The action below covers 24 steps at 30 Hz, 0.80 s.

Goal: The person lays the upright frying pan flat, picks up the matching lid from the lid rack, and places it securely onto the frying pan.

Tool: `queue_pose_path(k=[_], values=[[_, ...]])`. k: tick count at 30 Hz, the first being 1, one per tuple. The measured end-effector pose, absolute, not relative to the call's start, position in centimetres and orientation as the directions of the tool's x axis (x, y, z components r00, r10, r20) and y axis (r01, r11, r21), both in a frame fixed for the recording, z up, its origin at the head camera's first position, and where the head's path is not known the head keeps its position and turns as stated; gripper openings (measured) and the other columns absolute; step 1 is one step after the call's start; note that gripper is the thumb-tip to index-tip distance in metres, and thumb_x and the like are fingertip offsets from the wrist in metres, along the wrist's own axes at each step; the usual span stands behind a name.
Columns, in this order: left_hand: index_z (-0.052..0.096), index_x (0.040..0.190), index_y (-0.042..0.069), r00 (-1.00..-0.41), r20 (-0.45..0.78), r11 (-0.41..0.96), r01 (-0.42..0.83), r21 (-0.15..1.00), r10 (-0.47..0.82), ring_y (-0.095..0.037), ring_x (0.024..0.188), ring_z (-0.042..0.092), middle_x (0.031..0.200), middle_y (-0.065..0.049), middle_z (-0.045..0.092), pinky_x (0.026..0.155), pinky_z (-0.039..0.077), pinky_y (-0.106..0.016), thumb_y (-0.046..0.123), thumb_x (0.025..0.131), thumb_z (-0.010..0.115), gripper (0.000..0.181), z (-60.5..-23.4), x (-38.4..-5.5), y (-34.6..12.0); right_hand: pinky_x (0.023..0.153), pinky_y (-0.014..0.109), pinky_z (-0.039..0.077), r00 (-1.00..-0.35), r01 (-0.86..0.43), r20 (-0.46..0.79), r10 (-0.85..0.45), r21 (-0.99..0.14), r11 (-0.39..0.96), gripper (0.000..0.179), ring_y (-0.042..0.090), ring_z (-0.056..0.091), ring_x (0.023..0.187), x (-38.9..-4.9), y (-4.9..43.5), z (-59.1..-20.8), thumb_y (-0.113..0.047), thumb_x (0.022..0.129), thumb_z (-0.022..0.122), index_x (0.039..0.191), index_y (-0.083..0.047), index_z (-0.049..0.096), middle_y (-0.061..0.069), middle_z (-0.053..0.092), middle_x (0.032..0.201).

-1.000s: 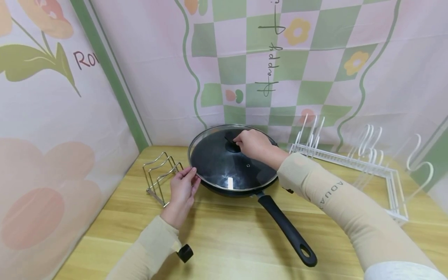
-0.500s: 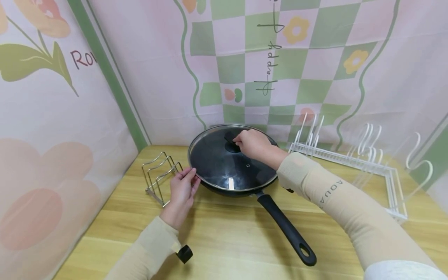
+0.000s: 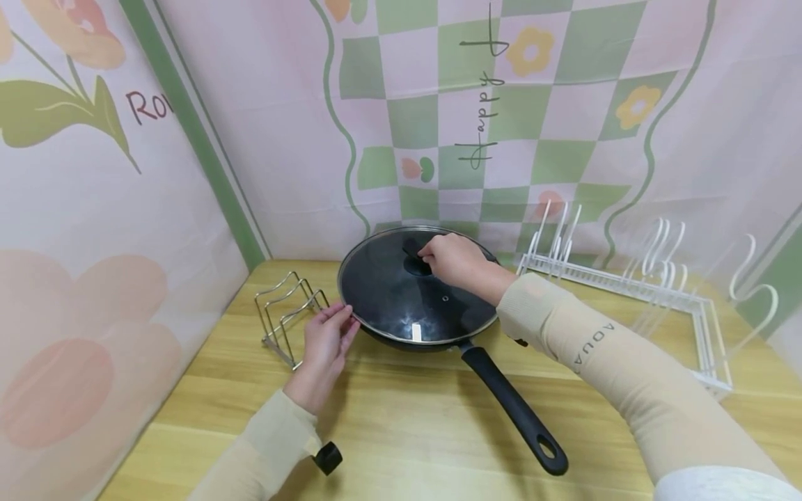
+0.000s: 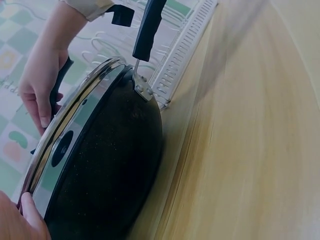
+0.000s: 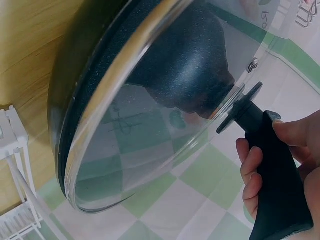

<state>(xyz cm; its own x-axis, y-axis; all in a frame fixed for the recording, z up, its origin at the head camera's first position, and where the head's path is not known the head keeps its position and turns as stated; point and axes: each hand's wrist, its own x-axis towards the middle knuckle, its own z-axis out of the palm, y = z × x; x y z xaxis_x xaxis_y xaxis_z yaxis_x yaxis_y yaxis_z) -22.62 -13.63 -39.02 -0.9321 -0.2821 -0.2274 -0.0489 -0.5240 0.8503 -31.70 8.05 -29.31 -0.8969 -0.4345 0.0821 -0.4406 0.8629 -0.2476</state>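
Note:
A clear glass lid (image 3: 388, 292) with a metal rim is over a dark frying pan (image 4: 115, 160), whose black handle (image 3: 514, 410) points toward the near right. My right hand (image 3: 457, 259) grips the lid's tall black knob (image 5: 275, 180), fingers curled round one side and thumb on the other. At the left edge, my left hand (image 3: 327, 341) pinches the lid's rim between thumb and fingers; some of those fingertips are hidden below the edge. From the left wrist, the lid's underside shows between its rim and the pan's edge.
A small wire rack (image 3: 291, 313) stands just left of the pan, close behind my left hand. To the right is a white dish rack (image 3: 626, 289) with upright prongs. A patterned cloth wall (image 3: 413, 118) rises directly behind the pan on the wooden table (image 3: 401, 424).
Both hands keep their hold on the lid. The lid and pan appear slightly lower in the head view, with almost no other movement.

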Motion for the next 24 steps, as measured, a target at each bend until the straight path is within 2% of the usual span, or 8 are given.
queue_pose_path(k=[3,5,11,18,24], values=[[0.056,0.109,-0.001,-0.936,-0.226,-0.523,-0.055,0.850,-0.269,-0.008,0.074,0.059,0.087,-0.004,0.059,0.076,0.058,-0.018,-0.008,0.098,0.057,0.014,-39.11,-22.63,-13.81,0.068,0.034,0.047,-0.894,-0.447,0.081,-0.441,-0.250,0.859,0.029,0.019,0.059,0.063,-31.79,8.05,-29.48,-0.014,0.106,0.056,0.130,-0.008,0.071,0.011,0.074,0.116],[0.056,0.112,-0.003,-0.940,-0.224,-0.526,-0.058,0.849,-0.257,-0.009,0.075,0.060,0.089,-0.005,0.060,0.077,0.058,-0.018,-0.009,0.097,0.057,0.016,-39.19,-22.66,-13.94,0.070,0.035,0.048,-0.893,-0.449,0.087,-0.442,-0.249,0.858,0.028,0.020,0.062,0.067,-31.85,8.05,-29.60,-0.014,0.106,0.057,0.130,-0.008,0.071,0.011,0.072,0.122],[0.057,0.113,-0.004,-0.941,-0.238,-0.522,-0.081,0.849,-0.240,-0.009,0.076,0.061,0.093,-0.007,0.062,0.079,0.057,-0.018,-0.009,0.096,0.060,0.018,-39.42,-22.92,-14.29,0.081,0.040,0.056,-0.890,-0.455,0.103,-0.443,-0.231,0.860,0.028,0.028,0.070,0.098,-31.86,7.96,-29.73,-0.014,0.106,0.058,0.129,-0.008,0.072,0.011,0.071,0.126],[0.057,0.109,-0.002,-0.936,-0.262,-0.516,-0.107,0.850,-0.237,-0.010,0.076,0.062,0.099,-0.008,0.060,0.081,0.057,-0.019,-0.010,0.095,0.060,0.016,-39.57,-22.97,-14.49,0.077,0.040,0.055,-0.887,-0.462,0.103,-0.450,-0.220,0.859,0.028,0.028,0.071,0.095,-31.82,7.93,-29.98,-0.013,0.106,0.056,0.129,-0.008,0.071,0.011,0.071,0.124],[0.057,0.108,-0.001,-0.931,-0.278,-0.503,-0.127,0.855,-0.236,-0.010,0.074,0.062,0.094,-0.004,0.060,0.078,0.057,-0.018,-0.009,0.095,0.062,0.016,-39.65,-22.94,-14.61,0.088,0.043,0.056,-0.881,-0.473,0.111,-0.460,-0.201,0.858,0.028,0.030,0.069,0.107,-31.82,7.82,-30.06,-0.012,0.105,0.056,0.129,-0.006,0.071,0.012,0.070,0.126]])
